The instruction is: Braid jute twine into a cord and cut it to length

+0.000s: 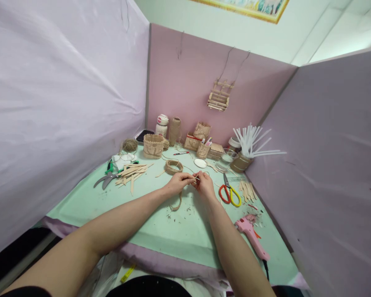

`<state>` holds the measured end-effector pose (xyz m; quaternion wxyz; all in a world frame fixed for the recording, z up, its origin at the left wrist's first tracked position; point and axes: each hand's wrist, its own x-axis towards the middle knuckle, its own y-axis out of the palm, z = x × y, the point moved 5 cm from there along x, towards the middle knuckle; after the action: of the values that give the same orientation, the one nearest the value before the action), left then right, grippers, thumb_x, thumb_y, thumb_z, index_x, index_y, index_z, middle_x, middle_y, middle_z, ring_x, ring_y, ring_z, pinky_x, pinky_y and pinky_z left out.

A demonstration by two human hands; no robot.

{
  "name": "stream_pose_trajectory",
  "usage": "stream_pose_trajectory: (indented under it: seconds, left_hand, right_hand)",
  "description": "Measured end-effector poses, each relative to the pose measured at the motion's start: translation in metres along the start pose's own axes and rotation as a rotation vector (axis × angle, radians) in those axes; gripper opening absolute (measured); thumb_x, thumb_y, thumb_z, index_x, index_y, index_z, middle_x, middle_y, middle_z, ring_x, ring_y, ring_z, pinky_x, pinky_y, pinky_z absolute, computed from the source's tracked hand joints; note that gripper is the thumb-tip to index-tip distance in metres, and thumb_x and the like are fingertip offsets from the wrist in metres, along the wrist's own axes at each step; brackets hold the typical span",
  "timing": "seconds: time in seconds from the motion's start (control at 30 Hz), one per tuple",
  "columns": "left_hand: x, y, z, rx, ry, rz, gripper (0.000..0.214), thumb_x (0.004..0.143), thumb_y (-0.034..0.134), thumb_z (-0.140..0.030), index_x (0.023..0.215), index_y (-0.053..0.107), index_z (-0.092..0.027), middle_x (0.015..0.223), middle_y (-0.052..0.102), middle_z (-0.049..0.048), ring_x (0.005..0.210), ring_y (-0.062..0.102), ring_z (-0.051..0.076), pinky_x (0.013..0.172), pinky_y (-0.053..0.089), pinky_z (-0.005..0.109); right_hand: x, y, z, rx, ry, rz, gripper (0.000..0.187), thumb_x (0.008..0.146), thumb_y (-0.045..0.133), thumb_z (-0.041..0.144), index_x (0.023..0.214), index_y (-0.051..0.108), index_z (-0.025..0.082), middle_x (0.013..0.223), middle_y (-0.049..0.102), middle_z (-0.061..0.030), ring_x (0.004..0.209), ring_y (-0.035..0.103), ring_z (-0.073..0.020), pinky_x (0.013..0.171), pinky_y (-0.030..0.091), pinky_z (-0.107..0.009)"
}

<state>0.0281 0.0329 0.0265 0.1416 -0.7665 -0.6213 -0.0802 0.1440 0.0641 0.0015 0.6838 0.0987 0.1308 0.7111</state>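
Observation:
My left hand [179, 183] and my right hand [205, 186] meet over the middle of the table, fingertips pinched close together. Between them is jute twine, with thin strands showing at the fingers. From below my left hand a braided jute cord [177, 206] hangs down and curls onto the tabletop. Just beyond my left hand lies a round coil of jute cord [173, 166]. The exact way the strands cross is hidden by my fingers. To the right of my right hand lie scissors [230, 194] with one red and one yellow handle.
On the left are wooden sticks [132, 173] and pruning shears [106, 179]. Along the back stand a woven-look basket [153, 146], a twine spool [174, 132] and a holder of white glue sticks [241, 161]. A pink glue gun [252, 237] lies at right. Partition walls enclose the table.

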Motion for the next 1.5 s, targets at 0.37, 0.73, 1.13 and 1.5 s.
stream_pose_trajectory:
  seconds: [0.37, 0.73, 1.13, 1.5]
  left_hand:
    - [0.006, -0.019, 0.024, -0.008, -0.159, -0.219, 0.025, 0.074, 0.056, -0.036, 0.077, 0.062, -0.012, 0.065, 0.06, 0.0015, 0.056, 0.049, 0.01, 0.057, 0.039, 0.023]
    - [0.007, -0.018, 0.023, 0.222, -0.067, -0.171, 0.018, 0.075, 0.049, -0.026, 0.071, 0.063, -0.015, 0.067, 0.064, 0.0016, 0.068, 0.055, 0.014, 0.069, 0.04, 0.026]
    - [0.003, -0.017, 0.003, 0.372, 0.008, -0.169, 0.026, 0.079, 0.049, -0.035, 0.072, 0.065, -0.015, 0.066, 0.061, 0.0008, 0.064, 0.05, 0.014, 0.062, 0.036, 0.024]
    - [0.006, -0.019, 0.006, 0.396, 0.024, -0.142, 0.028, 0.077, 0.049, -0.036, 0.071, 0.066, -0.014, 0.06, 0.057, 0.0006, 0.063, 0.047, 0.014, 0.061, 0.035, 0.025]
  right_hand:
    - [-0.015, 0.011, 0.022, -0.664, -0.411, 0.001, 0.029, 0.077, 0.053, 0.049, 0.072, 0.057, 0.02, 0.071, 0.06, -0.0035, 0.064, 0.052, -0.0163, 0.063, 0.042, -0.029]
    - [-0.028, 0.025, 0.033, -0.855, -0.651, 0.118, 0.015, 0.082, 0.048, 0.03, 0.078, 0.061, 0.022, 0.082, 0.055, -0.0055, 0.08, 0.049, -0.0194, 0.074, 0.038, -0.032]
    - [-0.005, 0.009, 0.004, -0.357, -0.11, 0.086, 0.029, 0.065, 0.063, 0.045, 0.072, 0.059, 0.018, 0.062, 0.05, 0.0011, 0.058, 0.042, -0.0115, 0.049, 0.033, -0.023]
    - [-0.004, 0.01, 0.003, -0.321, -0.103, 0.084, 0.03, 0.062, 0.065, 0.046, 0.07, 0.058, 0.018, 0.056, 0.048, 0.0031, 0.052, 0.04, -0.0101, 0.048, 0.031, -0.023]
